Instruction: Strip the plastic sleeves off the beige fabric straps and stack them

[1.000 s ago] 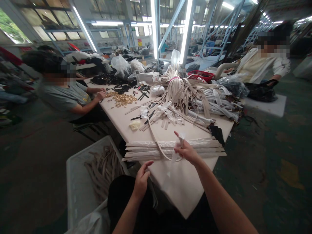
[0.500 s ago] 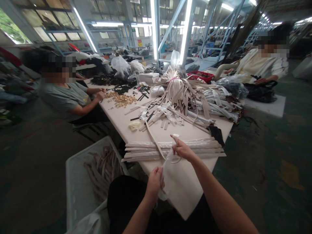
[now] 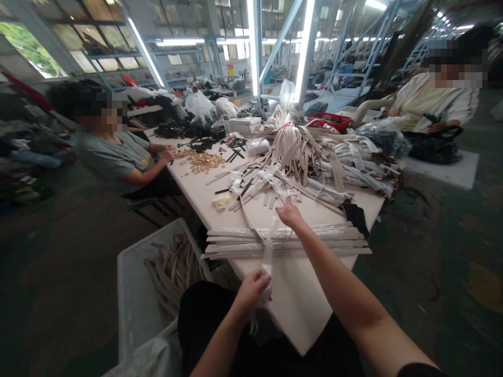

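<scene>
Two bare hands were observed at work on one length of translucent plastic film [image 3: 268,257], which ran across the row of flat beige strips [image 3: 243,242] on the pale table [image 3: 296,309]. On the near side of the row, the left hand [image 3: 254,289] was curled tightly about the film's lower end. The right hand [image 3: 290,213], just beyond the row, had its fingers drawn together at the upper end; whether it also gripped a strap could not be determined. A loose curved beige strap [image 3: 247,217] came down onto the row, left of the film.

Farther beyond the row stood a tied bundle of beige straps [image 3: 288,144], with gold-coloured metal pieces [image 3: 202,161] to its left. A black flat item [image 3: 356,217] lay just past the row's right end. Left of the row and lower, a translucent bin [image 3: 128,293] contained brownish strips [image 3: 176,267]. One co-worker in a grey shirt [image 3: 121,157] sat beyond the row, to its left.
</scene>
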